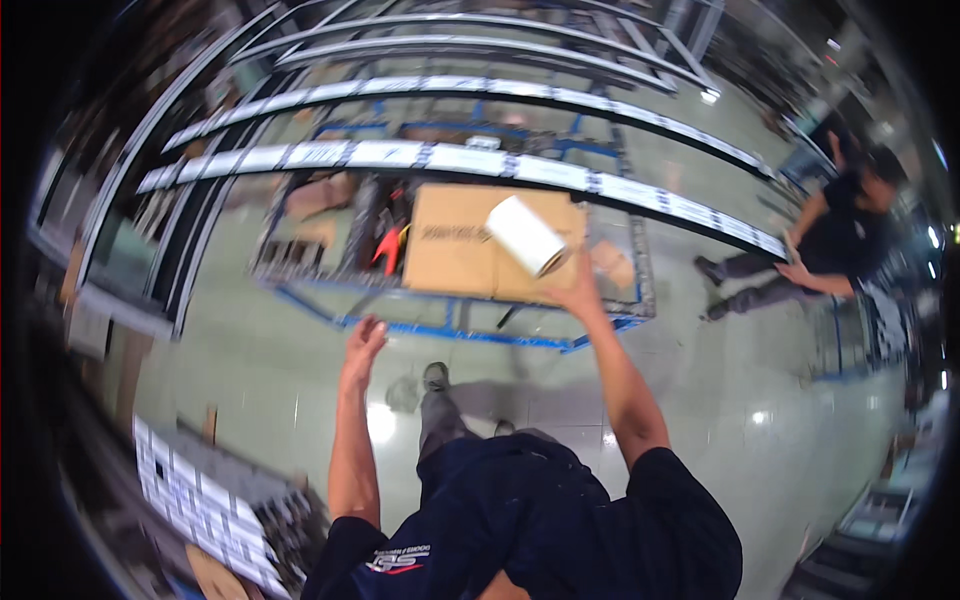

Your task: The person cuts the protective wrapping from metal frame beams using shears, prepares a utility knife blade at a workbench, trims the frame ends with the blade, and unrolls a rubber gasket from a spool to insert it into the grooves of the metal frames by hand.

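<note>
Blur softened much of the scene, and the dark fisheye rim cut off the surroundings on both sides. The nearer long bar (390, 153), faced with pale patches, crossed in front of the far part of the blue-framed cart (450, 330), hiding some of its contents. A red tool (387, 252) lay left of the cardboard (450, 270); its exact kind was hard to make out. The wearer's torso covered most of the legs, leaving one dark shoe (436, 376) plainly in sight. At the right, a co-worker (850, 235) stood with hands by the end of the nearer bar, the grip too blurred to judge. The white roll (525, 235) was tilted over the cardboard, its dark-ringed end toward the wearer; whether it rested there or was held just above could not be told. The right hand (573, 287) was at this near end, its fingers partly extended and blurred, so a firm hold could not be confirmed. The left hand (367, 340), well apart from the roll and to its left, was near the cart's front edge, fingers loosely curled around nothing visible.
</note>
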### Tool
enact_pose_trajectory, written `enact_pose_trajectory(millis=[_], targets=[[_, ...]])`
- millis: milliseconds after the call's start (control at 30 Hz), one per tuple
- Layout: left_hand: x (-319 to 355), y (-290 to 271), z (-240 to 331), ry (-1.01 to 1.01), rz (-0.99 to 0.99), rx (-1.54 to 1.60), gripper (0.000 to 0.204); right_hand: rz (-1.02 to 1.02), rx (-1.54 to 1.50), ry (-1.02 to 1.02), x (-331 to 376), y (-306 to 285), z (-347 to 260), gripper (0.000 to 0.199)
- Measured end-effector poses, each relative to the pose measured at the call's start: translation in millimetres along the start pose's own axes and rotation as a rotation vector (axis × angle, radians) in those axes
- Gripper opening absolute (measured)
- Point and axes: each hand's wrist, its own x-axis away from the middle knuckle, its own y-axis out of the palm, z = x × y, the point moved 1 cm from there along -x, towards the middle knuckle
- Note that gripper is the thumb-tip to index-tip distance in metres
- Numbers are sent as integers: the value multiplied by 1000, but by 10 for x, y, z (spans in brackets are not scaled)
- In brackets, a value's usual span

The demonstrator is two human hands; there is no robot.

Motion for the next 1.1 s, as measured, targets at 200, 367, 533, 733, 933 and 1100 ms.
enact_pose_trajectory(millis=[200, 367, 533, 733, 933, 1100], targets=[[-2087, 40, 8, 66, -71, -213, 58, 45, 347, 63, -352, 540, -245, 109], [-2850, 547, -145, -537, -392, 234, 44, -27, 47, 147, -445, 567, -142, 104], [-3033, 627, -250, -686, -439, 263, 47, 79, -363, 429, -374, 642, -305, 92], [-2881, 655, 111, -544, -428, 126, 43, 212, -974, 936, 375, 437, -510, 69], [-2310, -815, 961, -453, -85, 8, 43, 493, -1232, 890, 1301, 7, -475, 74], [-2042, -2471, 1634, -215, 79, 106, 58, 616, -1229, 837, 1407, -345, -269, 83]])
